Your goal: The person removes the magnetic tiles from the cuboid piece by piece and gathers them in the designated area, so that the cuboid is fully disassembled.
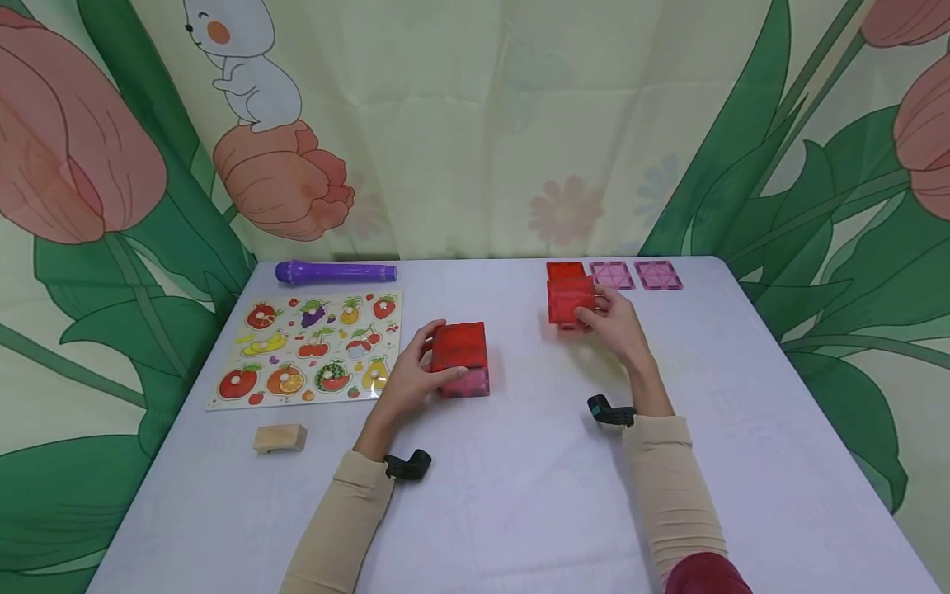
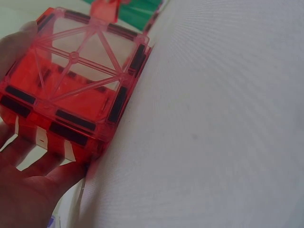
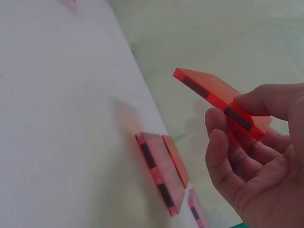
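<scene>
A box built of see-through red and pink magnetic tiles (image 1: 459,351) stands on the white table. My left hand (image 1: 408,375) grips its left side, with the thumb along the front; the left wrist view shows a pink face with crossing ribs and dark magnet strips (image 2: 73,57). Over the table's far right part, my right hand (image 1: 618,326) pinches a red magnetic tile (image 1: 568,297) between thumb and fingers. In the right wrist view this red tile (image 3: 209,92) is held tilted, apart from a pink tile (image 3: 160,173) and another red tile (image 3: 175,159) lying below.
Two pink magnetic tiles (image 1: 613,275) (image 1: 659,275) and a red one (image 1: 566,269) lie along the back edge. At the left are a purple toy microphone (image 1: 337,273), a fruit picture board (image 1: 285,394) and a small wooden block (image 1: 279,438). A printed curtain (image 1: 460,165) hangs behind.
</scene>
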### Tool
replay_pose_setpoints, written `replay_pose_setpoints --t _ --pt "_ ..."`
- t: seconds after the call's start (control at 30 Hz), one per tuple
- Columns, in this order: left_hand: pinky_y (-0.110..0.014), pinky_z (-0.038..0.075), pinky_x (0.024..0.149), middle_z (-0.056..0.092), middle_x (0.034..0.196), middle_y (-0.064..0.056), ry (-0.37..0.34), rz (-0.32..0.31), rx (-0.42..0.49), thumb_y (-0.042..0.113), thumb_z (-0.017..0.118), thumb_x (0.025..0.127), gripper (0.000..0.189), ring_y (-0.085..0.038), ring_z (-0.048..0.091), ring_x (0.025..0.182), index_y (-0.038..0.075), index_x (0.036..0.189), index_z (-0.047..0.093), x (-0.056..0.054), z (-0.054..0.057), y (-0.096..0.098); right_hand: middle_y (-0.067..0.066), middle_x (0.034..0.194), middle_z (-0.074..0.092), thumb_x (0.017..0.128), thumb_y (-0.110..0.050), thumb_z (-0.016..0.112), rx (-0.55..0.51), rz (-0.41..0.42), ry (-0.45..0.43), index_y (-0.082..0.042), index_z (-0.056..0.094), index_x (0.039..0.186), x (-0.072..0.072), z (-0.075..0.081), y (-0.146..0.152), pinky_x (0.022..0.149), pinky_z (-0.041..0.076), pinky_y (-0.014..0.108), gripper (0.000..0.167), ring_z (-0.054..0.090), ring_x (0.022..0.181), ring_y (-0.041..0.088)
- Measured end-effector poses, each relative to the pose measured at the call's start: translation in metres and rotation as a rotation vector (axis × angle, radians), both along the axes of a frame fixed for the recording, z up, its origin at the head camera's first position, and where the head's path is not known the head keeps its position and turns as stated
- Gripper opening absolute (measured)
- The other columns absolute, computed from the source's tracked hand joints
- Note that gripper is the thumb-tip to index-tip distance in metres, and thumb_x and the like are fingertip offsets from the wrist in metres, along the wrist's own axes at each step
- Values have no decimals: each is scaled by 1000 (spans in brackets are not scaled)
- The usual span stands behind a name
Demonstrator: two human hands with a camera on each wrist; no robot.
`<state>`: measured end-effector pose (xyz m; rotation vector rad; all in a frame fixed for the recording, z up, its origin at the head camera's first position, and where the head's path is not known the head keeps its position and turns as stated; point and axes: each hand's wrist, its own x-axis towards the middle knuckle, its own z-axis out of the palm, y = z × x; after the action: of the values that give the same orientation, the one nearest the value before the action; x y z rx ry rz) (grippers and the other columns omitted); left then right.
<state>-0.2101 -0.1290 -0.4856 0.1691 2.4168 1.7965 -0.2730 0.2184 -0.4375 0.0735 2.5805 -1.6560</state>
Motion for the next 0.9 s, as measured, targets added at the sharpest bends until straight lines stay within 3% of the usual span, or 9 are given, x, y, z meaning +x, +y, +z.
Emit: replay_pose_setpoints --t 0.07,0.17,0.33,0.53,0.7,0.9 --pt "-54 51 104 43 152 2 -3 2 -5 43 85 77 90 -29 38 144 34 152 36 0 0 0 23 142 55 99 -22 62 -18 -18 14 -6 33 154 0 0 4 83 58 18 64 61 121 34" --pt "-54 51 105 43 152 2 -11 3 -10 44 85 76 90 -28 38 144 35 152 36 0 0 0 24 139 56 99 -24 62 -56 -37 27 -7 33 154 0 -1 10 76 59 16 65 66 109 31" --pt "-54 51 105 42 153 1 -16 -3 -8 45 84 76 92 -29 37 145 33 153 35 0 0 0 23 136 56 97 -28 67 -108 -61 16 -10 32 156 1 -2 19 78 61 24 71 70 90 15" --pt "-53 52 104 43 152 2 -16 0 -5 45 85 76 89 -28 38 144 38 151 37 0 0 0 24 136 56 95 -25 69 -111 -115 38 -8 34 155 1 -2 27 78 61 23 71 67 83 2" --pt "-53 51 105 43 152 4 -14 1 -6 46 85 76 85 -27 38 144 47 147 38 1 0 -1 22 137 58 96 -30 67 -82 -225 37 -6 38 152 3 -2 32 79 59 19 67 68 80 4" --pt "-54 50 105 42 153 3 -13 -2 -5 46 84 76 85 -27 37 145 44 148 38 1 0 -1 11 123 63 96 -32 67 -122 -364 21 -9 45 147 0 -9 38 74 57 14 61 69 83 11"
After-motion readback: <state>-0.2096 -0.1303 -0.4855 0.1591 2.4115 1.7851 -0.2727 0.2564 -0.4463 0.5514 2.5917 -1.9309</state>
